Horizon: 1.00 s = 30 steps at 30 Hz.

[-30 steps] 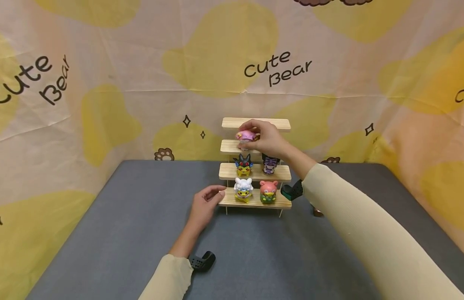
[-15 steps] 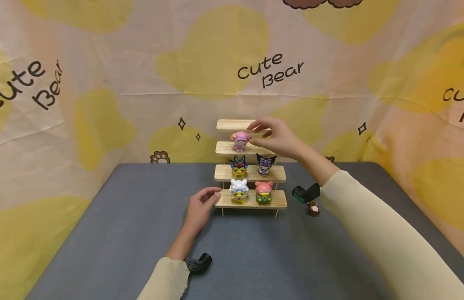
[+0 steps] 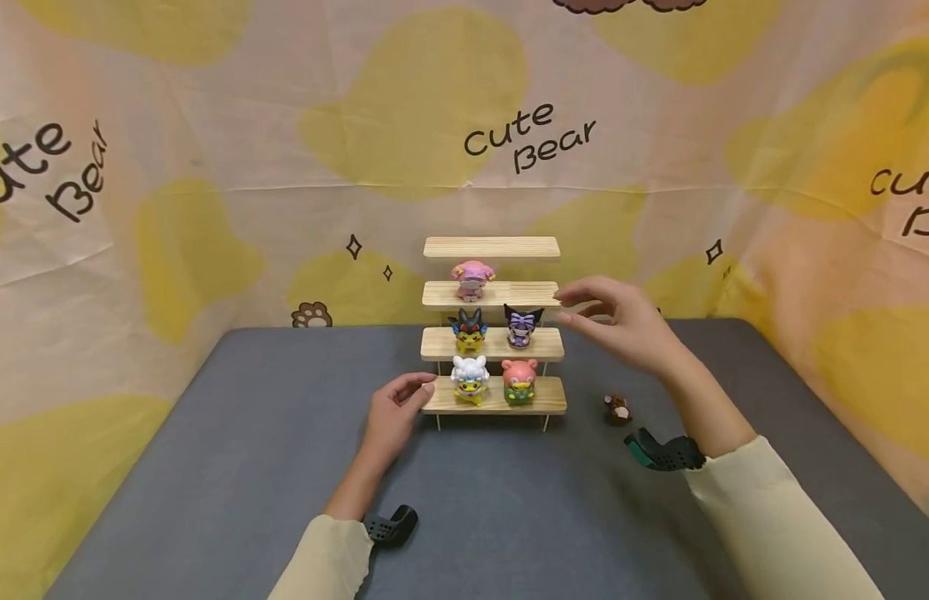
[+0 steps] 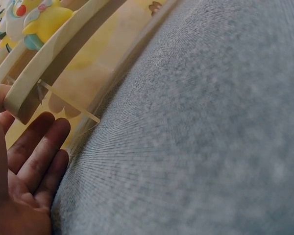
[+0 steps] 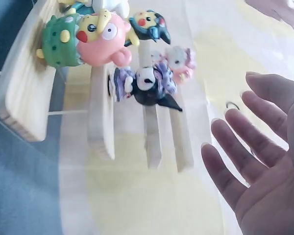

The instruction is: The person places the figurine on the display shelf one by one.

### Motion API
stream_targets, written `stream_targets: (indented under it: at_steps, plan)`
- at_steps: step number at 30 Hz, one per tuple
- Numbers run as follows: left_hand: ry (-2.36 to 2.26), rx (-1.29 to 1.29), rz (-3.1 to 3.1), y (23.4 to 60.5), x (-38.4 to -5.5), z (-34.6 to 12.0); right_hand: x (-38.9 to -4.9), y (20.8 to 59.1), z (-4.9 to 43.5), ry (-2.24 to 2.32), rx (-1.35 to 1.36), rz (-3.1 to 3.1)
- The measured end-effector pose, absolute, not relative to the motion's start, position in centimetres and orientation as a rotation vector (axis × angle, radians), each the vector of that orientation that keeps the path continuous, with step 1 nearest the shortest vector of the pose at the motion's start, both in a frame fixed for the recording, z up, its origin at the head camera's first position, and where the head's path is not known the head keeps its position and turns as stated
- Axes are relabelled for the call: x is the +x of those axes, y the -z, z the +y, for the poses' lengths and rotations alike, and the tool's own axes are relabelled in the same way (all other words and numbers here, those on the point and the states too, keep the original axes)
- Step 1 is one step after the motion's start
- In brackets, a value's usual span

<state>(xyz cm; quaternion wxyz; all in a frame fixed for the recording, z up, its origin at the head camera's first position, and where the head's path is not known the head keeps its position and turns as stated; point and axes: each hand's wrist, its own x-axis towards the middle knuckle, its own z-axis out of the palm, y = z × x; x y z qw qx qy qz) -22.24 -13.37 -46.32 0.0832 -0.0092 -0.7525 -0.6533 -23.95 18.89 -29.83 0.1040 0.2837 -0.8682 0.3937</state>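
Observation:
A four-tier wooden display stand (image 3: 491, 247) rises at the back of the table. My left hand (image 3: 392, 418) holds the left end of its lowest board between thumb and index finger; the other fingers (image 4: 36, 161) reach straight below that board. Right of the stand, my right hand (image 3: 621, 327) hovers with spread fingers and holds nothing. A pink hooded figurine (image 3: 471, 280) sits on the third tier's left side. One tier lower are a black-eared yellow figurine (image 3: 470, 332) and a purple-and-black figurine (image 3: 520, 326). On the lowest board stand a white-hooded figurine (image 3: 470, 381) and a pink-and-green one (image 3: 519, 383).
A small brown figurine (image 3: 617, 410) lies on the grey tabletop (image 3: 479, 508), right of the stand and below my right hand. A printed cloth (image 3: 322, 150) hangs behind the table and along its sides.
My right hand let go of the pink hooded figurine on the third tier and moved right and down, away from the stand. The left hand stays at the lowest board.

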Motion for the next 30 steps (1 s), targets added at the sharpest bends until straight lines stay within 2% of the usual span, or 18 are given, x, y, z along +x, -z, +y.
stream_targets:
  at_steps: [12,30]
  plan:
    - [1.931,-0.016,-2.263,46.1,-22.4,-13.3,-20.9,35.4,23.5,-1.255,0.557,-2.601]
    - [1.897,-0.003,-2.301,46.0,-21.8,-13.5,-22.3,44.0,27.8,-1.419,0.376,-2.549]
